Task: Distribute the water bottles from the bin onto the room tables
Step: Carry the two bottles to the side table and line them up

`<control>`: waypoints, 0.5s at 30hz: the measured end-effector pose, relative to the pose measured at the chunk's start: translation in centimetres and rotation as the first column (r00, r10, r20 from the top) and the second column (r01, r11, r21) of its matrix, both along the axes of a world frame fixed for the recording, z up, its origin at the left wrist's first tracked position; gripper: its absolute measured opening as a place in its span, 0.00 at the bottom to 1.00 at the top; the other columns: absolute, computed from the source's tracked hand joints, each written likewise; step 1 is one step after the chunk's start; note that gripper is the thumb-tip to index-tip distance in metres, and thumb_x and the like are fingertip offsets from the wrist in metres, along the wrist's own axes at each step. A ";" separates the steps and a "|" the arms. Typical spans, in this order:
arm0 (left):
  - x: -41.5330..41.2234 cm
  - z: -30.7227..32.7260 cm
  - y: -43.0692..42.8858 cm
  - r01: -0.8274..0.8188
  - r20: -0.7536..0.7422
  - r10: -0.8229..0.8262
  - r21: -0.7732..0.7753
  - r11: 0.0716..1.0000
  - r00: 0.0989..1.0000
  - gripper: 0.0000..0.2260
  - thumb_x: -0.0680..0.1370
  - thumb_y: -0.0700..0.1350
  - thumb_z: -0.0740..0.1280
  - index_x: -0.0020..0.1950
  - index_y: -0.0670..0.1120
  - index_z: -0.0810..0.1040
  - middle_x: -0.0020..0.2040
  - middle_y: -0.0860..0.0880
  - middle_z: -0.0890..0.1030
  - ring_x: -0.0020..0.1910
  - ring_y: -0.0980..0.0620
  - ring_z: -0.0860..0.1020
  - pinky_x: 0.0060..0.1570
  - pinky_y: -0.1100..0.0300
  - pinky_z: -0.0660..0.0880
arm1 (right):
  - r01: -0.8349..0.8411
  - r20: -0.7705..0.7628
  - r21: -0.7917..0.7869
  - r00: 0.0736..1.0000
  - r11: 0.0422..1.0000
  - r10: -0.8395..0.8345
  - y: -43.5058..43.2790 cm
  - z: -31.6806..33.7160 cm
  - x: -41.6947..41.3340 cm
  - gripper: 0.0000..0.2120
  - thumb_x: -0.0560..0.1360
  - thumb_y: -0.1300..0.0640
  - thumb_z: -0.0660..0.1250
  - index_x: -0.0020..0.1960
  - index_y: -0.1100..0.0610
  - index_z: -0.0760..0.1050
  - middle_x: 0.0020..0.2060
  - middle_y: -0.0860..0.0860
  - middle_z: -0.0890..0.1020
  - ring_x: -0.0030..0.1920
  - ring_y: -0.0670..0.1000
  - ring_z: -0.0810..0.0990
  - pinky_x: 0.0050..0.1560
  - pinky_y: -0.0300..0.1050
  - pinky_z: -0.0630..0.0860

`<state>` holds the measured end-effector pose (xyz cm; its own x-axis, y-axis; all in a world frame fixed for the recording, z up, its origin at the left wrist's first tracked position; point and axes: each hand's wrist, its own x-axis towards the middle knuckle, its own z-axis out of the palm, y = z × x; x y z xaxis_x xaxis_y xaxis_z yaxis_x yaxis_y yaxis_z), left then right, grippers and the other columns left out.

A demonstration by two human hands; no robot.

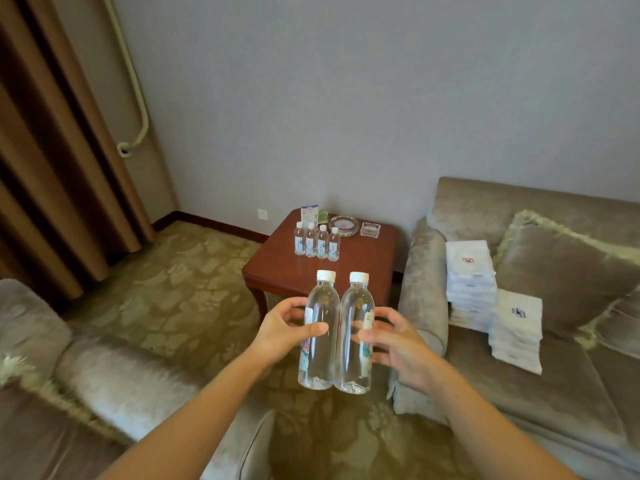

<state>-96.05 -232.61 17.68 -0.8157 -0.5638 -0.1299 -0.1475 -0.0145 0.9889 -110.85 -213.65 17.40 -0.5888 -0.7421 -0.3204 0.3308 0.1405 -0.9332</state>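
1. I hold two water bottles upright in the air, side by side and touching: the left bottle (320,332) in my left hand (282,329), the right bottle (356,336) in my right hand (394,344).
2. My left thumb crosses the front of its bottle and the fingers curl behind, a closed grip.
3. My right hand wraps the right bottle's outer side, fingers loosely curled, gripping it.
4. Beyond them, the red-brown side table (360,268) carries four small bottles (317,241) in a row near its far left corner.
5. Behind those stand some small cartons, a glass ashtray (343,225) and a clear tray (371,229).
6. A sofa (540,382) with stacked white towels (471,271) sits right; an armchair (104,368) sits near left.
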 end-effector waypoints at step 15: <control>-22.4 1.5 -9.6 -0.088 0.023 0.088 -0.021 0.996 0.996 0.24 0.65 0.47 0.80 0.59 0.50 0.78 0.49 0.50 0.84 0.40 0.56 0.82 0.40 0.62 0.78 | -0.101 0.012 0.033 0.995 0.994 0.100 -11.9 1.3 -24.6 0.24 0.69 0.67 0.77 0.62 0.56 0.74 0.56 0.59 0.83 0.56 0.59 0.84 0.58 0.60 0.80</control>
<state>-118.49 -242.25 19.20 -0.7597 -0.6358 -0.1365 -0.1700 -0.0084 0.9854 -135.43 -225.52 18.72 -0.5082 -0.7862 -0.3517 0.3233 0.2043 -0.9240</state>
